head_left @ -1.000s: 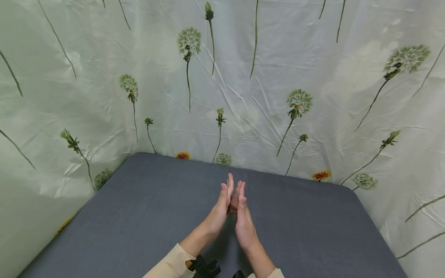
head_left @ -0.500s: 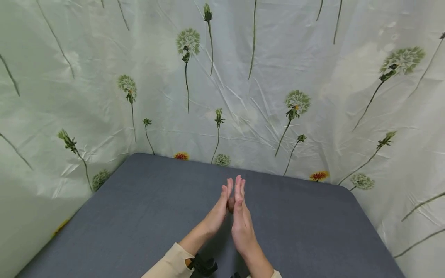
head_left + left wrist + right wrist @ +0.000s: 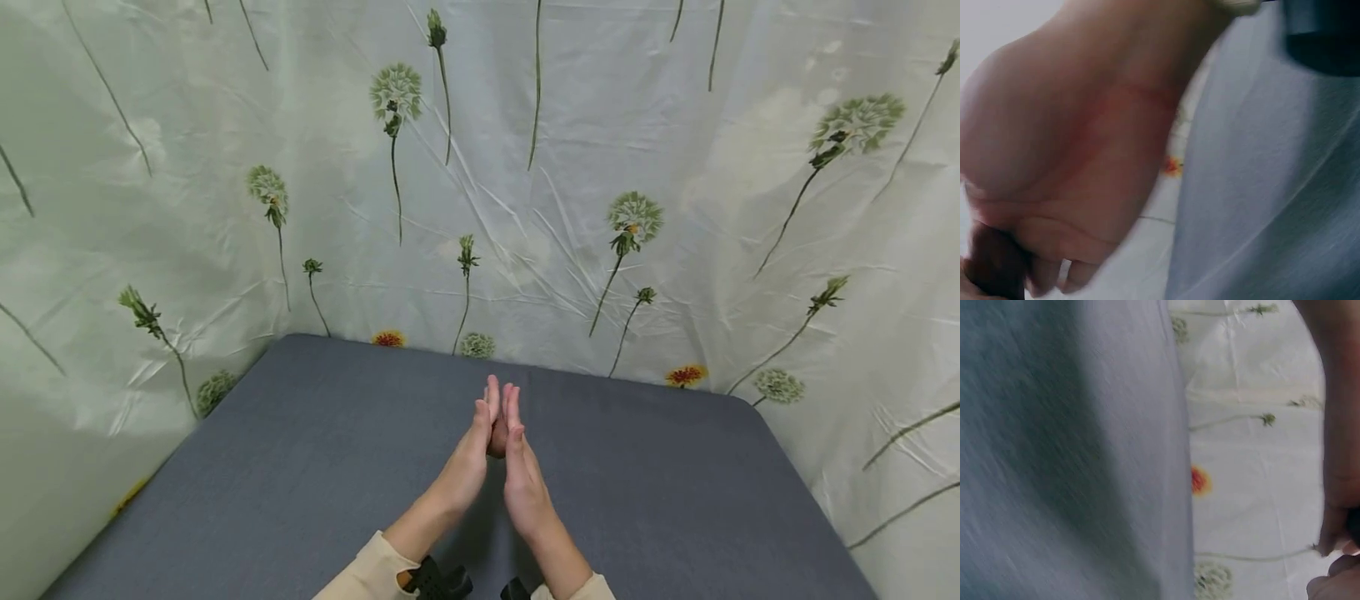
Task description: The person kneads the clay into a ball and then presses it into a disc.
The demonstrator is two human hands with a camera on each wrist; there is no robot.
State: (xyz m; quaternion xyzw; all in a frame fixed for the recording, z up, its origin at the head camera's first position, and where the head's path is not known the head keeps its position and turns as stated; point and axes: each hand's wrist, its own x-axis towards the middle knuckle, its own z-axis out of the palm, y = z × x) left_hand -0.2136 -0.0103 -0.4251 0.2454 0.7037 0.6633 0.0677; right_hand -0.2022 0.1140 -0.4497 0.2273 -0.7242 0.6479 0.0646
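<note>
Between my two palms sits a small brown lump (image 3: 497, 442), rounded and clay-like, mostly covered by the hands. In the head view my left hand (image 3: 465, 465) presses it from the left with straight fingers pointing away. Facing it, my right hand (image 3: 527, 490) presses from the right, its fingers also straight. Both hands are held over the grey table, fingertips close together. The left wrist view shows the lump (image 3: 999, 262) dark against the base of the left fingers. Only a dark edge of the lump (image 3: 1354, 525) shows in the right wrist view.
A grey cloth-covered table (image 3: 337, 433) with rounded corners spreads under the hands. Behind it and at both sides hangs a pale curtain (image 3: 525, 208) printed with dandelions. Black wrist camera mounts (image 3: 442, 581) sit below the cream sleeves.
The palms have slid back and forth against each other: the right fingers went forward past the left, then back slightly. The lump looks rounder than the blockier shape seen a second ago.
</note>
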